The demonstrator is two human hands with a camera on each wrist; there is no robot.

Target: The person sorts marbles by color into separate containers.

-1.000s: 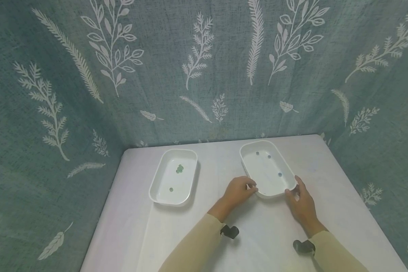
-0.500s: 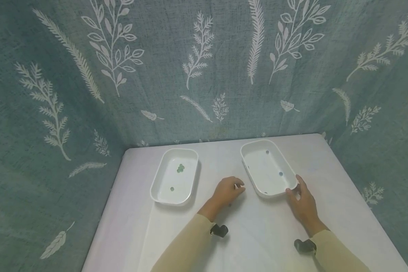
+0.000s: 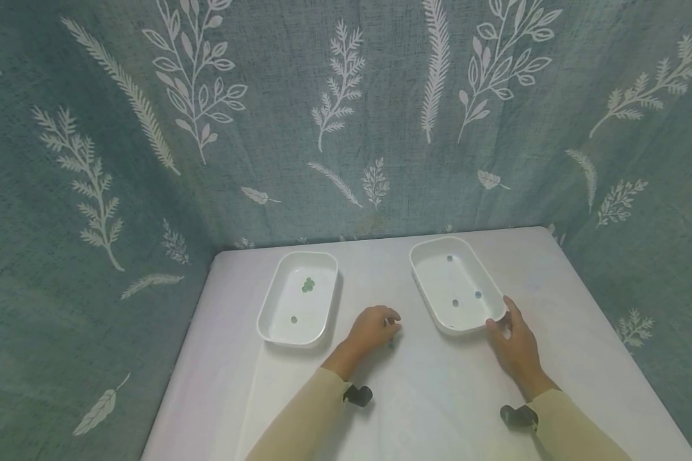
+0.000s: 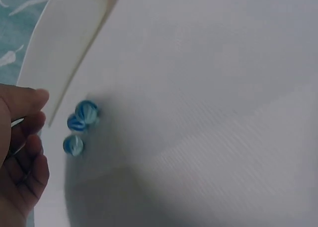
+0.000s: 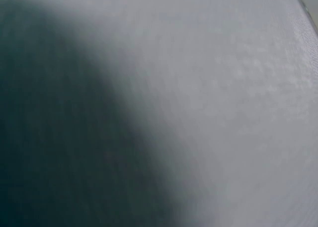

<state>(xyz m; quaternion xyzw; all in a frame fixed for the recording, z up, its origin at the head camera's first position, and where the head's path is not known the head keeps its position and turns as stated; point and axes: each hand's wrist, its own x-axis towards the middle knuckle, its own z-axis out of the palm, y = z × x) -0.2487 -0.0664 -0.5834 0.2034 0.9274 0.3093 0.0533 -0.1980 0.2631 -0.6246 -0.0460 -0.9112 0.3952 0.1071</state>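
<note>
My left hand hovers over or rests on the white table between two white trays, its fingers loosely bent and nothing seen between them. Close to its fingertips, three blue-and-clear glass marbles lie on the cloth in the left wrist view; the head view shows only a bit of them beside the hand. With thumb and fingers, my right hand grips the near right corner of the right tray. Inside that tray are several small bluish marbles, spread apart.
The left tray holds several green marbles, most clustered together and one apart. Patterned green curtains enclose the table behind and at both sides. A dark blur fills much of the right wrist view.
My left hand has left the right tray's near rim and moved left and slightly nearer. Marbles inside the right tray have rolled to other spots. The right hand keeps its grip there.
</note>
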